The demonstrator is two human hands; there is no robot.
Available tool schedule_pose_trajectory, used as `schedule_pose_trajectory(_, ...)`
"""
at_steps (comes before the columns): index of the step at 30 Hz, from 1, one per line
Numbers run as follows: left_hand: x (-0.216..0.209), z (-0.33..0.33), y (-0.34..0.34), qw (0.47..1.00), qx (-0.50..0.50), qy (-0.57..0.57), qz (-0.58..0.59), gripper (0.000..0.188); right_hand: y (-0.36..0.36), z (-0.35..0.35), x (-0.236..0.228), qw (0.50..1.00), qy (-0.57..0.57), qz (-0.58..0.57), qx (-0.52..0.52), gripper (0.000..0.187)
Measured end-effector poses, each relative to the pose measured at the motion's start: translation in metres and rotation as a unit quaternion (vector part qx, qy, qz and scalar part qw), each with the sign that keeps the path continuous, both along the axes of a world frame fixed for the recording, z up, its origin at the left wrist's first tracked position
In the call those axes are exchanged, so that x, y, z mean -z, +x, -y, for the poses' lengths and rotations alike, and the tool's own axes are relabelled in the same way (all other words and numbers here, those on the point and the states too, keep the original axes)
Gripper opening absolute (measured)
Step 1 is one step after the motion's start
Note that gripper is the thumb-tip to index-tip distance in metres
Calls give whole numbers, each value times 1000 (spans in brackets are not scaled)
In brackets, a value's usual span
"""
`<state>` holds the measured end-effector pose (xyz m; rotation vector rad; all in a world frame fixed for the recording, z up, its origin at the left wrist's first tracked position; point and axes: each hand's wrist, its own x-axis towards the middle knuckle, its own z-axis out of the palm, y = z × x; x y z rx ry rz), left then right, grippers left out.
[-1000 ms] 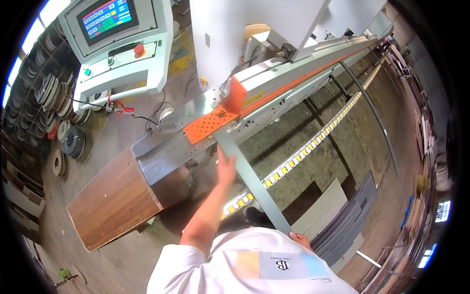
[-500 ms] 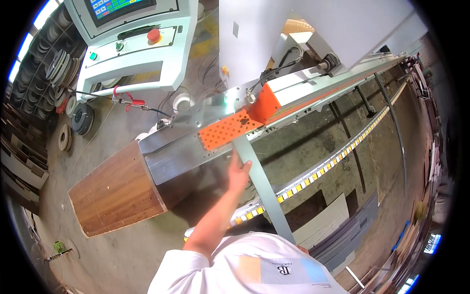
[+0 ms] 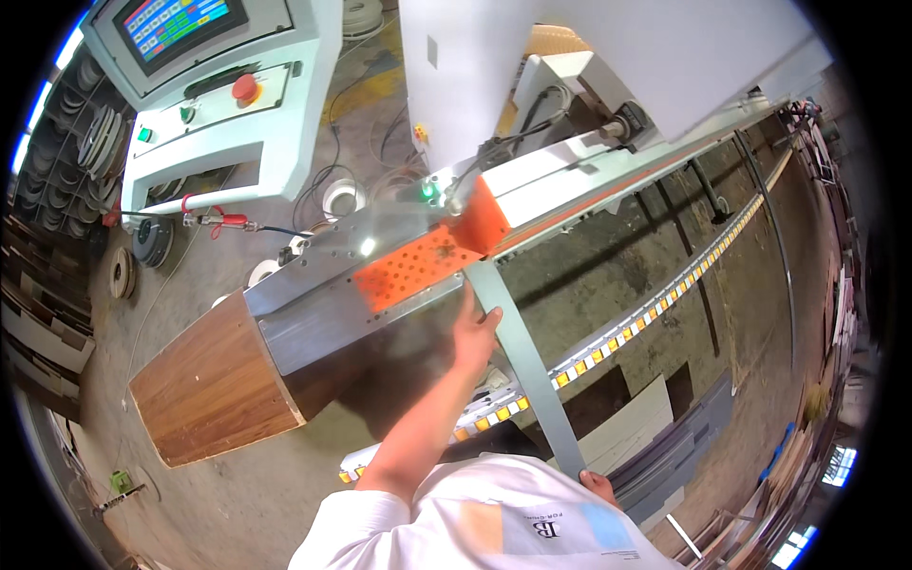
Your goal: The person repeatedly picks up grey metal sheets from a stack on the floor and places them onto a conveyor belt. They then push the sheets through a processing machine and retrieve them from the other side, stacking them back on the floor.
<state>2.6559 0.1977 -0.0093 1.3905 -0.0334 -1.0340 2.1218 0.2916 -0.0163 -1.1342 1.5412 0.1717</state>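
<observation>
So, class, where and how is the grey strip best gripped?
Probably grip the grey strip by opposite long edges: left hand from the left near the orange perforated plate, right hand from the right at its near end; it's long and narrow.

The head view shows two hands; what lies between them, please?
In the head view, the grey board runs from the left hand to the right hand, across the roller rail.

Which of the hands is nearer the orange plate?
The left hand, where the grey strip nears the orange plate; the right hand is at the strip's other end.
</observation>
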Motion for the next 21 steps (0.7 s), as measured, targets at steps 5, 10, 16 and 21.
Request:
schedule_pose_trajectory(5, -5, 43, -16, 999, 16, 24, 14, 84, -31, 49, 11, 991, -38, -97, -86, 63)
schedule_pose_trajectory(10, -2, 81, -27, 998, 57, 12, 15, 81, -30, 82, 13, 990, -102, -87, -47, 60)
schedule_pose_trajectory(16, 74, 78, -55, 940, 263, -47, 210, 64, 35, 83, -57, 824, -545, -146, -41, 38)
schedule_pose_trajectory(21, 38, 5, -150, 785, 430, -27, 444, 65, 37, -16, -55, 891, -438, -117, 36, 33)
